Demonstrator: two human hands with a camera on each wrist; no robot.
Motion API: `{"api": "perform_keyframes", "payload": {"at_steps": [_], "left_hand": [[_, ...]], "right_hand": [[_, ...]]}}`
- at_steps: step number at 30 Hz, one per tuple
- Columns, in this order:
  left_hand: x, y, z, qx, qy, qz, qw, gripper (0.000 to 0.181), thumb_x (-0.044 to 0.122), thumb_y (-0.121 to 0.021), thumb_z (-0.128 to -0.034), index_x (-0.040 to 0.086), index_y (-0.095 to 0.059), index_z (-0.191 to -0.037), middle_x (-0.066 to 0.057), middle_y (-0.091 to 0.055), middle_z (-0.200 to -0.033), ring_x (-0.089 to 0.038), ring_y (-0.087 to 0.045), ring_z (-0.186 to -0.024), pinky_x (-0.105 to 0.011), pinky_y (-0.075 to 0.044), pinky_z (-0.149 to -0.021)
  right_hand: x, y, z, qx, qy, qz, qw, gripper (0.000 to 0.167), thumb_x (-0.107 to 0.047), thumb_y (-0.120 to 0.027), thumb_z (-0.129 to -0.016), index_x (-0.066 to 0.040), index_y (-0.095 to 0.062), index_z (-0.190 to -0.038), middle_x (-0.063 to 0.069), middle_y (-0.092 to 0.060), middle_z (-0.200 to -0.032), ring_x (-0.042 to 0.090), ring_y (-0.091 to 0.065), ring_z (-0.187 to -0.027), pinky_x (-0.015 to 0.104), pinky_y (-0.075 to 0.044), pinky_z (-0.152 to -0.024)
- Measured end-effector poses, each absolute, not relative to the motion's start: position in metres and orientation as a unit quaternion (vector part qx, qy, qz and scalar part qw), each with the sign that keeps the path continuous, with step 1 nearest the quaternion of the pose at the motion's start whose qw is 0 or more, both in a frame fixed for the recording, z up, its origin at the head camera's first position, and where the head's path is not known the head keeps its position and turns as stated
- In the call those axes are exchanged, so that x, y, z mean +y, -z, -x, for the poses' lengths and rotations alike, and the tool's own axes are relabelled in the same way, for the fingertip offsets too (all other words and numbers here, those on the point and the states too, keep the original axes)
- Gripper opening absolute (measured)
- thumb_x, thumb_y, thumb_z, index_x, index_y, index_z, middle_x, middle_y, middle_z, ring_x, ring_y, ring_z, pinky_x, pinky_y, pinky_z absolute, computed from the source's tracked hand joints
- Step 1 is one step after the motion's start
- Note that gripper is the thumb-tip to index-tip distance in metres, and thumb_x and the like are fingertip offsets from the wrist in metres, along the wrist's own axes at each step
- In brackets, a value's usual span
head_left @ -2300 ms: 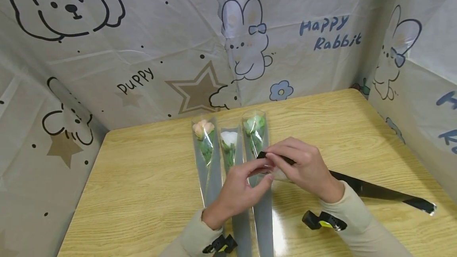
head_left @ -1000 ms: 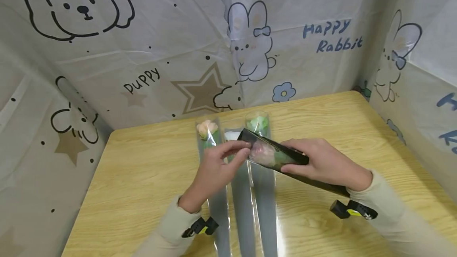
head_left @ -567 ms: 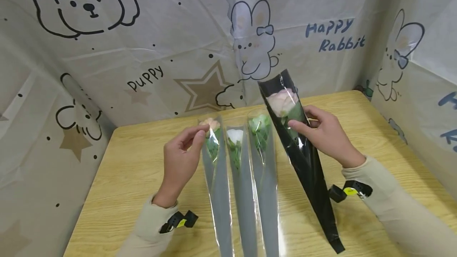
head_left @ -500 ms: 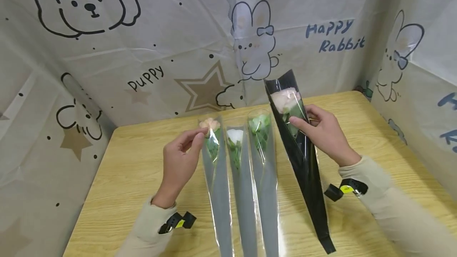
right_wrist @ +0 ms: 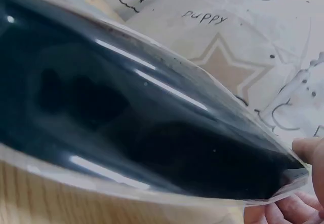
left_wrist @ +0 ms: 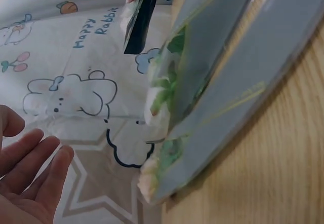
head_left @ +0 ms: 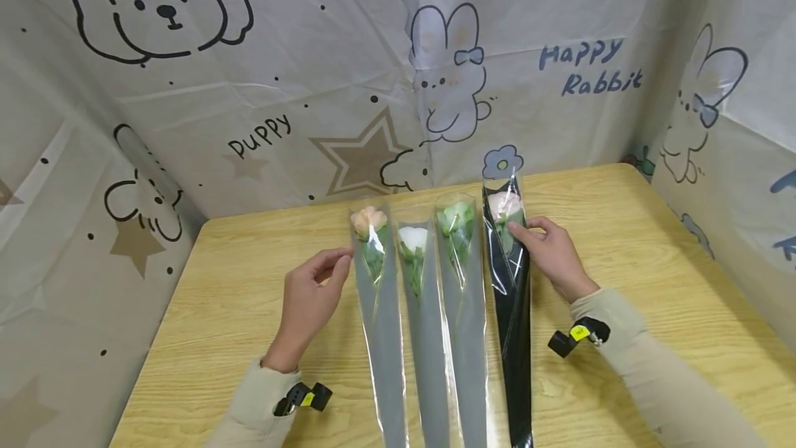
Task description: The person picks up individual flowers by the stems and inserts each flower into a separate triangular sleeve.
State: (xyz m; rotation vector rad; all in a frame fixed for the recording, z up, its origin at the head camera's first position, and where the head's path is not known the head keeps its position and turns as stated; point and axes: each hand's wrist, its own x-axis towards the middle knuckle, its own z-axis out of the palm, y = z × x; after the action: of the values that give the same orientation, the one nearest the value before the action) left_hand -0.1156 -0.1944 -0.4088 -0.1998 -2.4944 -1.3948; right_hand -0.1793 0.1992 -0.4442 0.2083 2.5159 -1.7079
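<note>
My right hand (head_left: 555, 254) pinches the upper right edge of a black flower sleeve (head_left: 515, 344), its thumb over the clear front. Inside shows a pink flower (head_left: 505, 206) with green leaves. In the right wrist view the black sleeve (right_wrist: 126, 117) fills much of the picture, thumb and fingers at its end. My left hand (head_left: 311, 299) holds nothing, fingers loosely bent, just left of a grey sleeve with a peach flower (head_left: 370, 222). To its right lie grey sleeves with a white flower (head_left: 413, 238) and a green flower (head_left: 457, 218).
The wooden table (head_left: 230, 337) carries the sleeves side by side, blooms toward the back. Behind it and at both sides hangs a white cloth (head_left: 348, 40) printed with cartoon animals. Each wrist bears a small black camera (head_left: 562, 343).
The right hand has turned the black sleeve from crosswise to lengthwise and lowered it beside the green flower. The left hand has left the black sleeve's mouth and moved left.
</note>
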Motion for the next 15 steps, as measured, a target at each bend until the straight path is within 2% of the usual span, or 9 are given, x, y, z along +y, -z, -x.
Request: {"api": "perform_keyframes", "payload": {"at_steps": [5,9,12,15], "left_hand": [[-0.198,0.415,0.116,-0.873,0.467,0.06,0.126,0.024,0.024,-0.063,-0.104,0.011,-0.076,-0.119,-0.007,-0.078,-0.118,-0.025,-0.076,-0.106,-0.023,-0.061,-0.087],[-0.2,0.419,0.117,-0.882,0.453,0.054,0.119,0.025,0.024,-0.063,-0.1042,0.01,-0.076,-0.12,-0.01,-0.078,-0.119,-0.028,-0.076,-0.107,-0.032,-0.062,-0.09],[-0.201,0.423,0.118,-0.889,0.442,0.056,0.111,0.026,0.025,-0.062,-0.1047,0.01,-0.075,-0.122,-0.011,-0.077,-0.121,-0.029,-0.075,-0.107,-0.04,-0.063,-0.091],[-0.205,0.424,0.118,-0.895,0.431,0.06,0.101,0.028,0.028,-0.062,-0.1051,0.011,-0.074,-0.124,-0.01,-0.077,-0.122,-0.029,-0.075,-0.109,-0.044,-0.063,-0.09]], "right_hand": [[0.201,0.458,0.183,0.837,0.542,-0.058,0.056,0.062,-0.054,-0.059,-0.102,0.002,-0.055,-0.13,-0.01,-0.065,-0.078,0.004,-0.058,-0.067,0.027,-0.049,-0.06],[0.202,0.466,0.186,0.867,0.491,-0.042,0.07,0.059,-0.055,-0.055,-0.103,0.0,-0.055,-0.126,0.006,-0.071,-0.09,0.009,-0.056,-0.067,0.026,-0.047,-0.06],[0.202,0.469,0.186,0.9,0.431,-0.011,0.068,0.059,-0.057,-0.053,-0.104,-0.001,-0.058,-0.124,0.018,-0.074,-0.106,0.014,-0.06,-0.071,0.028,-0.049,-0.065],[0.204,0.469,0.185,0.928,0.369,0.016,0.048,0.062,-0.06,-0.052,-0.103,-0.001,-0.065,-0.121,0.02,-0.075,-0.112,0.021,-0.068,-0.081,0.034,-0.055,-0.074]]}}
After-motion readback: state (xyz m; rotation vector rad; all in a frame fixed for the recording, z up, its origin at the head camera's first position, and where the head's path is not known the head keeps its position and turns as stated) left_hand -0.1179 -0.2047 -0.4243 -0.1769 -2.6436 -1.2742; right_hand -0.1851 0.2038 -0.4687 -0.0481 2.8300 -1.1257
